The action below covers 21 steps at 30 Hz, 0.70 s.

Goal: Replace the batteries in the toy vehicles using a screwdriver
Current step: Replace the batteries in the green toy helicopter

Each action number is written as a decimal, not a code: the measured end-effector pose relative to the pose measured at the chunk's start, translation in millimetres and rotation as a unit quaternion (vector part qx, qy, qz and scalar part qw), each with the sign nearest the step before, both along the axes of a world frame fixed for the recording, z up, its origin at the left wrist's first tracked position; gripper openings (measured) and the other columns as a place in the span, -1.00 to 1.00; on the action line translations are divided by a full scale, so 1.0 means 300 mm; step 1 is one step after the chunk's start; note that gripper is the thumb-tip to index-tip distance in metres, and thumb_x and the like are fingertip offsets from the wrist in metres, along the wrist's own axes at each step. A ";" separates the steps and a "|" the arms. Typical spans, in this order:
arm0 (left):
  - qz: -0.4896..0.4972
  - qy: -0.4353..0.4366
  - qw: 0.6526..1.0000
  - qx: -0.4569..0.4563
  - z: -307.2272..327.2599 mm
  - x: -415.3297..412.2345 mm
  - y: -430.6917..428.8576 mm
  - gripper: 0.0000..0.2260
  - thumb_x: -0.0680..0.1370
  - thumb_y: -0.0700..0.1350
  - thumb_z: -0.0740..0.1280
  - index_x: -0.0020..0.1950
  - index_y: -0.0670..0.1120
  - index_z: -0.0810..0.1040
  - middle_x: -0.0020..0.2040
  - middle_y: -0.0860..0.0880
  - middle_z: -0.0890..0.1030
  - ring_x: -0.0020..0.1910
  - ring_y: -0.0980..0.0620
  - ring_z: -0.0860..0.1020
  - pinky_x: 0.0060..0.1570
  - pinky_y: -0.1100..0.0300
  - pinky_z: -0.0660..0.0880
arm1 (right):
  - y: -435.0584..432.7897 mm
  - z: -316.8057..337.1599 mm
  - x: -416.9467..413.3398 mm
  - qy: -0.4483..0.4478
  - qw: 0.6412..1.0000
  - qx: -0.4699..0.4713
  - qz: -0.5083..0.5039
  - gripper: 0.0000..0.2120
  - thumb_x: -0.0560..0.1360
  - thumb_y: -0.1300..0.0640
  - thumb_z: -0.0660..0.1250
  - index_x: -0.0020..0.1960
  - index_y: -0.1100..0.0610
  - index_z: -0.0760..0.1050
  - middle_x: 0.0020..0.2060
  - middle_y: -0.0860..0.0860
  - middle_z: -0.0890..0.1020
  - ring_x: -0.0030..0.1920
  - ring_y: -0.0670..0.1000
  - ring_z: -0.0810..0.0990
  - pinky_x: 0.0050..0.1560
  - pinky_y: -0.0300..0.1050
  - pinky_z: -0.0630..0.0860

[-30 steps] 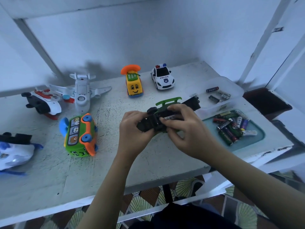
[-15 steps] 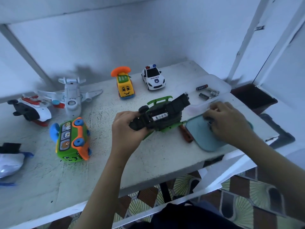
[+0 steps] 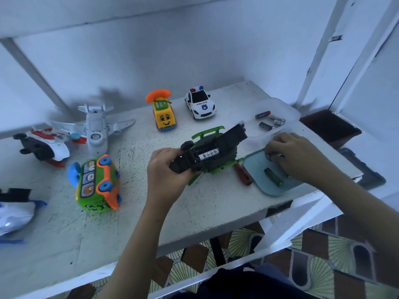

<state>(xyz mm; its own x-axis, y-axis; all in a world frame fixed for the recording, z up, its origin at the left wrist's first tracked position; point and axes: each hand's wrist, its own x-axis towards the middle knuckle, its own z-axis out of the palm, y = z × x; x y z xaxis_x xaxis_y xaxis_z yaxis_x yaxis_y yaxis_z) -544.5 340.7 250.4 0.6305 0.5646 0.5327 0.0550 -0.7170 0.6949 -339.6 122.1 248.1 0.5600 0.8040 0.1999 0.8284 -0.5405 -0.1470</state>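
While my left hand grips the black-and-green toy vehicle by one end, belly up, just above the table at centre frame, my right hand is well apart from it at right of centre. Toy's battery bay is open; one installed battery lies in it, with a white label whose print is too blurred to read. Right hand's fingers are curled down onto a loose battery on the teal lid, pinching it; only its silver end shows. A green battery lies on the same lid, just below that hand, label unreadable. Screwdriver, red-and-black handle, lies on the table between toy and lid, touching the lid's left edge or just beside it, cannot tell which. Above the lid is a clear tub with a few batteries in it, print too small to read.

Upper centre: white police car, "POLICE" on the bonnet over a badge. Left of it is a yellow phone car with a smiley face and an orange handset on top. Upper left: white toy plane, and beside it a red-white-black toy lying underside up. Left of centre: green-and-orange bus on its side, animal pictures in the windows. Far left edge: white-and-blue toy, partly cut off.
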 end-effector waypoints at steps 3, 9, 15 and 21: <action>0.001 -0.005 1.000 -0.011 0.001 -0.004 -0.002 -0.54 0.24 -0.22 0.62 0.03 0.08 0.57 -0.16 0.30 0.50 -0.04 0.03 0.44 -0.08 0.16 0.47 | 0.010 -0.003 -0.023 0.062 0.994 0.086 0.024 -0.90 0.55 0.20 0.27 0.05 0.10 0.49 -0.12 0.03 0.59 -0.12 0.12 0.53 -0.06 0.02 0.46; 0.004 -0.008 1.000 -0.019 -0.002 -0.006 -0.001 -0.55 0.25 -0.23 0.62 0.01 0.09 0.56 -0.15 0.30 0.50 -0.03 0.03 0.44 -0.07 0.13 0.48 | 0.054 0.045 -0.132 0.131 0.947 0.287 0.063 -0.79 0.51 0.16 0.27 0.08 0.08 0.61 -0.22 0.00 0.65 -0.28 -0.12 0.52 -0.23 -0.40 0.41; 0.017 -0.010 1.000 -0.012 -0.022 -0.007 -0.002 -0.62 0.26 -0.23 0.62 0.02 -0.02 0.64 -0.16 0.30 0.49 -0.05 0.05 0.44 -0.08 0.17 0.46 | 0.121 0.112 -0.251 0.192 0.891 0.407 0.065 -0.79 0.40 0.25 0.48 -0.06 0.13 0.48 -0.23 -0.01 0.60 -0.24 -0.01 0.58 -0.23 -0.27 0.52; 0.041 -0.019 0.999 -0.014 -0.047 -0.012 -0.009 -0.67 0.27 -0.22 0.62 -0.01 -0.09 0.67 -0.15 0.32 0.49 -0.05 0.30 0.41 -0.07 0.34 0.37 | 0.233 0.117 -0.284 0.154 0.908 0.382 0.072 -0.85 0.43 0.28 0.45 0.00 0.19 0.62 -0.11 0.01 0.58 -0.14 -0.17 0.57 -0.05 -0.34 0.55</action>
